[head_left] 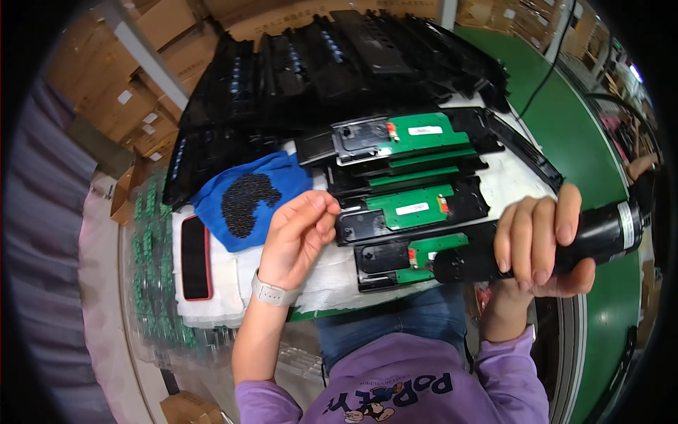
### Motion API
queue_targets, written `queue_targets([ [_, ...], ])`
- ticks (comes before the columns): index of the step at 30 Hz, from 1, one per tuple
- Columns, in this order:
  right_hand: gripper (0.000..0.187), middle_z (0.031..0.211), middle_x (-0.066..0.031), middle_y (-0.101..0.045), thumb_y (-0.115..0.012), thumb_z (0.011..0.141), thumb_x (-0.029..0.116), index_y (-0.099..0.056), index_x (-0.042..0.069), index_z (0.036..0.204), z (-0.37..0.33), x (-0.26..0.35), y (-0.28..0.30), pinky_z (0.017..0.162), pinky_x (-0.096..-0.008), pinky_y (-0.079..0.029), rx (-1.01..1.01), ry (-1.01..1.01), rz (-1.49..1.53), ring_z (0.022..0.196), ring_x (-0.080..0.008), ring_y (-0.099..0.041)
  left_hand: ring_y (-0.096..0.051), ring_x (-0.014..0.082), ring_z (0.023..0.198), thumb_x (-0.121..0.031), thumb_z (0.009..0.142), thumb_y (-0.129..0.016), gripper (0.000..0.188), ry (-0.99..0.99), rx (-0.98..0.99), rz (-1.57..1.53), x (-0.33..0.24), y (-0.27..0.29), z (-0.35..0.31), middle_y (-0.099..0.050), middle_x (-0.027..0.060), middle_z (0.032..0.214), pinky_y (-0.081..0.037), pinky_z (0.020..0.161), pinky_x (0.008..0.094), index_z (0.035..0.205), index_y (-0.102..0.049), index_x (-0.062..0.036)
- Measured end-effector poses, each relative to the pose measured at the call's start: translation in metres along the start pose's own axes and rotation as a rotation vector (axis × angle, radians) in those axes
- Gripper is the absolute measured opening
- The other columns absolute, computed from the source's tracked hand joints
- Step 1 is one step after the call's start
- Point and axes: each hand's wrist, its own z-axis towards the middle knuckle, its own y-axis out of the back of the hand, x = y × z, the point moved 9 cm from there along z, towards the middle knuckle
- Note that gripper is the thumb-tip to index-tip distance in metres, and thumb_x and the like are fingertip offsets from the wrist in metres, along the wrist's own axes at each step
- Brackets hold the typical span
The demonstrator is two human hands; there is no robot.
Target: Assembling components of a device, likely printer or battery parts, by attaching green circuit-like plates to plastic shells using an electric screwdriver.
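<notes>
My right hand [538,244] is wrapped round a black cylindrical electric screwdriver [600,233], lying nearly level with its tip end toward the left. That end is over the nearest black plastic housing [374,259], which carries a green circuit board [441,245]. My left hand [300,230] is raised beside the housings, thumb and fingers pinched together; whatever is between them is too small to make out. More housings with green boards [417,201] are lined up behind. To the left of them, a heap of small dark screws [244,205] lies on a blue cloth [212,198].
A phone in a red case [196,258] lies on the white covering [219,283] at the left. Many black plastic housings [339,63] are piled along the back. Clear trays with green parts [152,261] stand at the left edge. Green surface [600,339] stretches along the right.
</notes>
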Motion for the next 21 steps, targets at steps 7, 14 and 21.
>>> queue_targets([
  [7, 0.032, 0.057, 0.0029, -0.055, -0.067, 0.081, 0.029, -0.045, 0.009, 0.093, 0.016, 0.007, 0.003, 0.05, -0.0256, -0.044, -0.16, 0.153, 0.005, 0.042, -0.0082, -0.052, -0.049, 0.0082, 0.058, -0.011, 0.092, -0.054, 0.013, 0.182, 0.157, 0.153, 0.043, -0.036, -0.006, -0.062, 0.0078, 0.083, -0.041, 0.053, 0.0207, 0.096, -0.059, 0.0005],
  [14, 0.033, 0.059, 0.0028, -0.053, -0.066, 0.082, 0.031, -0.045, 0.009, 0.094, 0.013, 0.004, 0.009, 0.052, -0.0268, -0.042, -0.196, 0.147, -0.015, 0.044, -0.0088, -0.052, -0.056, 0.0111, 0.062, -0.002, 0.085, -0.061, 0.011, 0.167, 0.179, 0.218, 0.05, -0.043, -0.008, -0.062, 0.0106, 0.083, -0.046, 0.056, 0.0225, 0.094, -0.059, 0.0025],
  [21, 0.033, 0.06, 0.0019, -0.054, -0.064, 0.083, 0.033, -0.044, 0.009, 0.094, 0.011, -0.004, 0.011, 0.054, -0.0275, -0.044, -0.14, 0.082, -0.039, 0.046, -0.01, -0.053, -0.058, 0.0107, 0.061, 0.001, 0.081, -0.065, 0.012, 0.152, 0.166, 0.28, 0.051, -0.039, -0.008, -0.062, 0.0097, 0.081, -0.047, 0.055, 0.021, 0.092, -0.059, 0.0028],
])
